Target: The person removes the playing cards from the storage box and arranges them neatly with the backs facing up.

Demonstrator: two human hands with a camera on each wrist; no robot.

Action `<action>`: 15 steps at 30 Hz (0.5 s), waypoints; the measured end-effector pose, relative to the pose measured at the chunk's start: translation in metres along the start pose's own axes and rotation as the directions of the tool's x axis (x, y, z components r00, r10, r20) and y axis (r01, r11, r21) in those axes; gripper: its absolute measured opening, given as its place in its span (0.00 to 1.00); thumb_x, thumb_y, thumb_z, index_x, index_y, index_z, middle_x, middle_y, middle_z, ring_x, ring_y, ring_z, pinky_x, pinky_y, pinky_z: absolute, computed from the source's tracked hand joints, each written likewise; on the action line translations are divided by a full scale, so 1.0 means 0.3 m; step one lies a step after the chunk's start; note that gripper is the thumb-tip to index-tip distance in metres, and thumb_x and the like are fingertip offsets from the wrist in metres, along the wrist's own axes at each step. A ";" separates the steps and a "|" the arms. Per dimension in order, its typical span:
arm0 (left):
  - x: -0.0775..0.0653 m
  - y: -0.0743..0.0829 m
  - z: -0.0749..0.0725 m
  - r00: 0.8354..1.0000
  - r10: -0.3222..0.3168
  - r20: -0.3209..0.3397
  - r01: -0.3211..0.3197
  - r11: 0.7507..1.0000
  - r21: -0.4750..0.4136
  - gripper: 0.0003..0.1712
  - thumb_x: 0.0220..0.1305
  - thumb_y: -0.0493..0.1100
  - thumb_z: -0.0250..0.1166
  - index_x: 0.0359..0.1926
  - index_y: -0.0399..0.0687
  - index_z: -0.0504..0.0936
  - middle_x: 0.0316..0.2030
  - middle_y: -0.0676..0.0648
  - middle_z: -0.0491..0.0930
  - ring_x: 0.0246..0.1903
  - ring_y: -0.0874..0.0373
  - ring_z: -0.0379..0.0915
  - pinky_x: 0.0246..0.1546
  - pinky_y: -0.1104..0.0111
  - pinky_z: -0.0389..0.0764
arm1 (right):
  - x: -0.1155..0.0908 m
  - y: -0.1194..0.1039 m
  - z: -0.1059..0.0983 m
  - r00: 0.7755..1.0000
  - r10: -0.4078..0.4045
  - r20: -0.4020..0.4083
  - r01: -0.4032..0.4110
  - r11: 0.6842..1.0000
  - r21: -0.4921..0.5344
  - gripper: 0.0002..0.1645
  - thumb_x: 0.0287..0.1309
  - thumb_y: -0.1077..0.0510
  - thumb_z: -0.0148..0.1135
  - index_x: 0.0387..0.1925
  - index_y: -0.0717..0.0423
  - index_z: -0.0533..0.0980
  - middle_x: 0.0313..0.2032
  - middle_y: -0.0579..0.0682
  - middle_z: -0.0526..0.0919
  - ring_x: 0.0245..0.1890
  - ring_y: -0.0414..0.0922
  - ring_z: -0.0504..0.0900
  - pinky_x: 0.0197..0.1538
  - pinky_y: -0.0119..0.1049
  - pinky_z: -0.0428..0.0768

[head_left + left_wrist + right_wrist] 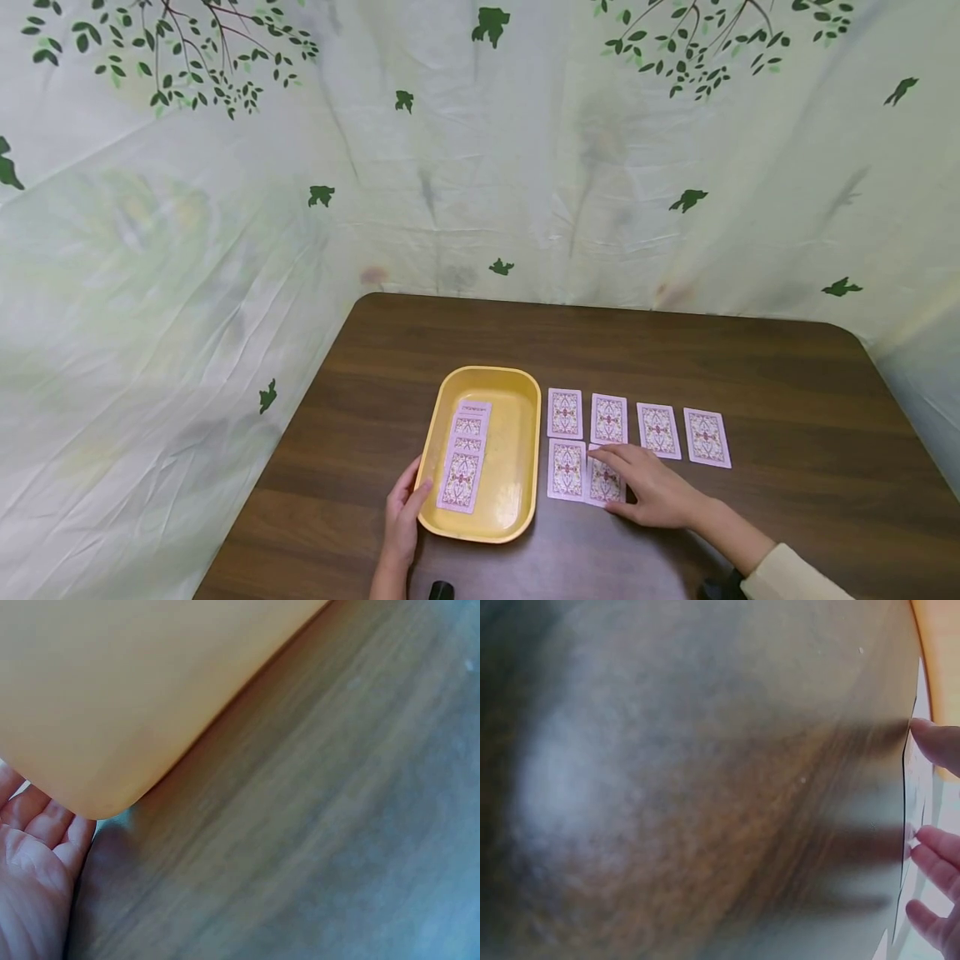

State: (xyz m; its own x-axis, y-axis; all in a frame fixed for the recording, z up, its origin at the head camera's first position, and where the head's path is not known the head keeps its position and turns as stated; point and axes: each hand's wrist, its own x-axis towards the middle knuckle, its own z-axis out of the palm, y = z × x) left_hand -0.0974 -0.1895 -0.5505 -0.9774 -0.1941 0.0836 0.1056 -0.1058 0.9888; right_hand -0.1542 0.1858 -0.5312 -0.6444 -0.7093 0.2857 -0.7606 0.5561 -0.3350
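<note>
A yellow tray [512,450] lies on the table, with a column of overlapping patterned playing cards [459,479] along its left side. My left hand [402,521] grips the tray's lower left edge, thumb over the rim; in the left wrist view its fingers [49,819] are against the tray's outer side. To the right of the tray, face-down cards form two rows. Over the lower row's right-hand card [604,483] is my right hand [654,492], holding it with fingers near the top edge and thumb at the bottom. That hand covers part of the card.
Another card [566,469] lies beside the held one. In the upper row are several cards, among them a far-right card [707,437]. A black object [442,590] sits at the front edge of the brown table [315,500]. A leaf-print cloth [465,183] hangs behind.
</note>
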 end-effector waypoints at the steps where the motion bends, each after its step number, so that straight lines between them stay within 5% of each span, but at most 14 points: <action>1: 0.000 0.000 0.000 1.000 -0.002 -0.001 0.002 1.000 0.003 0.24 0.64 0.30 0.50 0.60 0.23 0.63 0.52 0.26 0.67 0.45 0.57 0.71 0.44 0.71 0.73 | -0.001 -0.001 0.000 1.000 -0.001 -0.001 0.001 1.000 -0.001 0.42 0.41 0.46 0.71 0.59 0.56 0.68 0.53 0.51 0.72 0.52 0.48 0.70 0.50 0.49 0.70; 9: -0.001 -0.001 0.000 1.000 -0.013 -0.003 0.013 1.000 0.003 0.24 0.64 0.30 0.50 0.60 0.23 0.63 0.52 0.26 0.67 0.45 0.57 0.72 0.44 0.71 0.73 | -0.002 -0.006 -0.004 1.000 0.023 0.008 -0.023 1.000 0.014 0.42 0.42 0.46 0.71 0.59 0.56 0.68 0.54 0.51 0.71 0.53 0.48 0.69 0.50 0.50 0.69; 15: 0.001 0.000 0.001 1.000 -0.015 -0.006 0.015 1.000 0.016 0.24 0.64 0.30 0.51 0.60 0.24 0.63 0.53 0.26 0.67 0.45 0.58 0.71 0.44 0.72 0.73 | 0.022 -0.004 -0.020 0.992 0.101 -0.071 -0.100 0.995 0.024 0.39 0.45 0.47 0.69 0.57 0.58 0.69 0.51 0.51 0.74 0.51 0.49 0.72 0.49 0.49 0.71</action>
State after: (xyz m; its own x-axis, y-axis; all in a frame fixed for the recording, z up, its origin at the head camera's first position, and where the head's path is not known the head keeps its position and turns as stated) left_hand -0.0979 -0.1893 -0.5504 -0.9779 -0.1980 0.0676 0.0874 -0.0928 0.9918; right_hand -0.1578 0.1830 -0.5236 -0.7222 -0.6165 0.3136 -0.6903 0.6136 -0.3833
